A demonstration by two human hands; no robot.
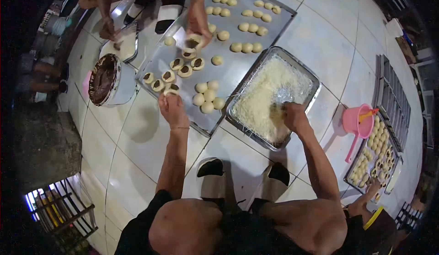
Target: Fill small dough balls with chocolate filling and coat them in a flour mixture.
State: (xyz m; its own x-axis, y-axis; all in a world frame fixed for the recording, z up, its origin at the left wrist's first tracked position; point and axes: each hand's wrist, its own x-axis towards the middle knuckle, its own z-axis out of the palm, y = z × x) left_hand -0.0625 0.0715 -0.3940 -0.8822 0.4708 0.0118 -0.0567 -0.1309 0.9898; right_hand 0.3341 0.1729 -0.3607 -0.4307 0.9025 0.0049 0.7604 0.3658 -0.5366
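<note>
My left hand (pixel 173 111) has its fingers closed on a dough piece with dark filling (pixel 172 89) at the near end of a metal tray (pixel 240 19). Filled pieces (pixel 184 71) and plain dough balls (pixel 207 95) lie beside it on the tray. My right hand (pixel 292 115) is down in a deep metal pan (pixel 313 88) of pale shreds (pixel 263 81); its fingers are curled, and what they hold is hidden. A brownish patch shows at the fingertips.
A co-worker's hands (pixel 199 24) are over the tray and a small pan (pixel 132 49). A tub of dark filling (pixel 125 88) sits left. Right are a pink dipper (pixel 352 117), another dough tray (pixel 377 140), stacked metal racks (pixel 393 99) and another person's hand (pixel 368 195).
</note>
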